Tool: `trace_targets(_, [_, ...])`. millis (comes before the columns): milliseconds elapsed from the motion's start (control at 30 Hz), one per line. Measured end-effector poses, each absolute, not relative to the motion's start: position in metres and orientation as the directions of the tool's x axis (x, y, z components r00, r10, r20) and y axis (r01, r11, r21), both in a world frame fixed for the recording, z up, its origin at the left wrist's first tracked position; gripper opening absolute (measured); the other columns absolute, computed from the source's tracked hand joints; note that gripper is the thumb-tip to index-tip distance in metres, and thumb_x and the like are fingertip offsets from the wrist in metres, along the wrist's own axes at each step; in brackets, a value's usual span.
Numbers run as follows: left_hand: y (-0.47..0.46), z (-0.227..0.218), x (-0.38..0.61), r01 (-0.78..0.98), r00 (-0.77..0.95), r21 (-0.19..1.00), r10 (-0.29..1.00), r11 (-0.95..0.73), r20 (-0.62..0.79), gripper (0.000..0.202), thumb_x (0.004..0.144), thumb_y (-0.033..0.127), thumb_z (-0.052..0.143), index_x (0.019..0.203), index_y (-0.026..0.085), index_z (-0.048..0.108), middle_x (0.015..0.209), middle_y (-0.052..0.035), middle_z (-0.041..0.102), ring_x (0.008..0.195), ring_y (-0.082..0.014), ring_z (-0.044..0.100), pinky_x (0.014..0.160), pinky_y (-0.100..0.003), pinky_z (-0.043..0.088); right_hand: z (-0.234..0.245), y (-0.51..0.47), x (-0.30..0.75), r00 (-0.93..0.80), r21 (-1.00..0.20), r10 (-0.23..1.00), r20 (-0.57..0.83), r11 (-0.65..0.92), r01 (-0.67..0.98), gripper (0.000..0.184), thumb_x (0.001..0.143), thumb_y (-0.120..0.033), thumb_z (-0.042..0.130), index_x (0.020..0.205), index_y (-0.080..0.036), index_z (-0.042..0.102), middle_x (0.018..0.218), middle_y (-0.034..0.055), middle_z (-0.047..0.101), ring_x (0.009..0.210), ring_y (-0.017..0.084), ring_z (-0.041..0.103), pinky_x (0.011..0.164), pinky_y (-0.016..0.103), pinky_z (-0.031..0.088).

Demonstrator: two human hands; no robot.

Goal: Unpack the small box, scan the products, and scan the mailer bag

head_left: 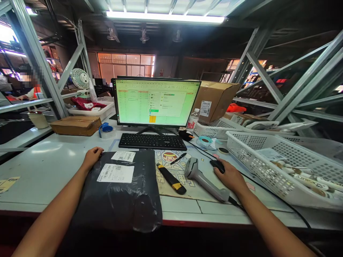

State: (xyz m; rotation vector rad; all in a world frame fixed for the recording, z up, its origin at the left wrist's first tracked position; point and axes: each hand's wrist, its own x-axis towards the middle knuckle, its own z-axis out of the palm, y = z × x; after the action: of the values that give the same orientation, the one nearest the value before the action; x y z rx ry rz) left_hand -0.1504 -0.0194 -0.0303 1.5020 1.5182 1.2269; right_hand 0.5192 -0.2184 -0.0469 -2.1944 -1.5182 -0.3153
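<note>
Left hand rests with fingers curled loosely on the far left corner of the black parcel, not gripping it. Right hand lies cupped over the mouse, right of the scanner, near the basket.

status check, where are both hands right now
Left hand rests on black parcel corner. Right hand on mouse. Scanner lies between them, untouched.

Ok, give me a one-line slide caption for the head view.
Left hand rests on a black parcel, right hand covers the mouse, facing a monitor.
</note>
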Motion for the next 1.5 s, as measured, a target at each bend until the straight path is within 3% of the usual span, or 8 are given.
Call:
trace_targets(267, [-0.017, -0.033, -0.151, 0.364, -0.115, 0.925, 0.980, -0.109, 0.161, 0.052, 0.059, 0.066, 0.063, 0.080, 0.019, 0.072, 0.072, -0.0044, 0.068, 0.069, -0.0209, 0.059, 0.061, -0.030, 0.043, -0.046, -0.218, 0.518, 0.339, -0.235, 0.834, 0.435, -0.258, 0.937, 0.062, 0.087, -0.049, 0.045, 0.137, -0.016, 0.060, 0.140, 0.0144, 0.063, 0.125, 0.032, 0.062, 0.108, 0.048, 0.050])
trace_targets(600, [-0.017, -0.032, -0.151, 0.352, -0.118, 0.931, 0.982, -0.099, 0.149, 0.049, 0.058, 0.063, 0.063, 0.078, 0.020, 0.072, 0.071, -0.0041, 0.068, 0.068, -0.0211, 0.058, 0.060, -0.030, 0.042, -0.041, -0.221, 0.514, 0.397, -0.224, 0.828, 0.395, -0.332, 0.916, 0.061, 0.087, -0.055, 0.046, 0.132, -0.017, 0.059, 0.121, 0.0169, 0.070, 0.103, 0.033, 0.069, 0.084, 0.044, 0.055])
trace_targets(1100, [-0.010, -0.040, -0.156, 0.371, -0.104, 0.919, 0.978, -0.133, 0.183, 0.049, 0.063, 0.063, 0.062, 0.081, 0.019, 0.073, 0.075, -0.0046, 0.069, 0.068, -0.0206, 0.059, 0.059, -0.029, 0.042, -0.044, -0.219, 0.517, 0.358, -0.227, 0.837, 0.414, -0.286, 0.931, 0.066, 0.087, -0.053, 0.042, 0.137, -0.014, 0.059, 0.135, 0.0173, 0.065, 0.118, 0.034, 0.065, 0.102, 0.049, 0.052])
trace_targets(1500, [-0.015, -0.035, -0.154, 0.381, -0.113, 0.918, 0.979, -0.114, 0.169, 0.050, 0.062, 0.064, 0.062, 0.081, 0.019, 0.074, 0.073, -0.0048, 0.069, 0.069, -0.0212, 0.060, 0.058, -0.029, 0.043, -0.047, -0.218, 0.521, 0.334, -0.228, 0.831, 0.445, -0.255, 0.940, 0.064, 0.087, -0.053, 0.045, 0.135, -0.015, 0.061, 0.132, 0.0164, 0.067, 0.115, 0.033, 0.066, 0.100, 0.047, 0.054])
